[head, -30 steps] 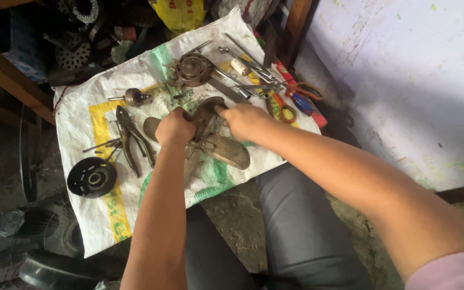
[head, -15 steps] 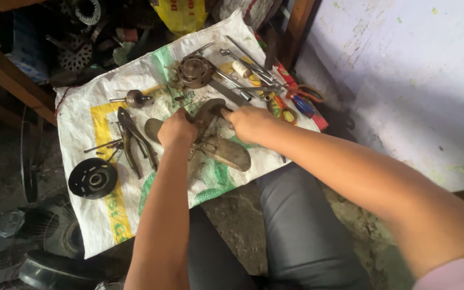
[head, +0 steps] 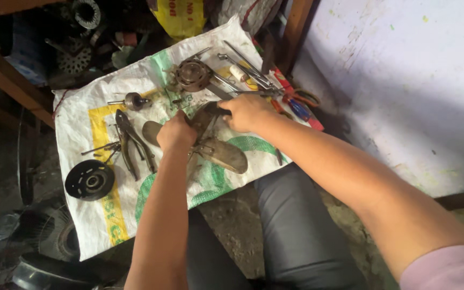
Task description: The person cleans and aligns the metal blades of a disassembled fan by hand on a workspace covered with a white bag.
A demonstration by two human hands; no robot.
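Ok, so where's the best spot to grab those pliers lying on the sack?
Probably the pliers by their two long handles, coming from above at the near end. They lie flat, handles splayed toward you, clear of the left hand.

— What lies on the white sack (head: 89, 215)?

— Pliers (head: 130, 140) on the left, a black round pulley (head: 89, 180) nearer, just beside them.

— And farther off?

— A small metal knob (head: 133, 100) at far left, a rusty round bearing part (head: 193, 74) in the middle — wrenches (head: 245, 67) right of it.

— At the right edge?

— A blue-handled screwdriver (head: 298, 109) near orange-handled snips (head: 303, 98), and a yellow bag (head: 181, 16) beyond the sack.
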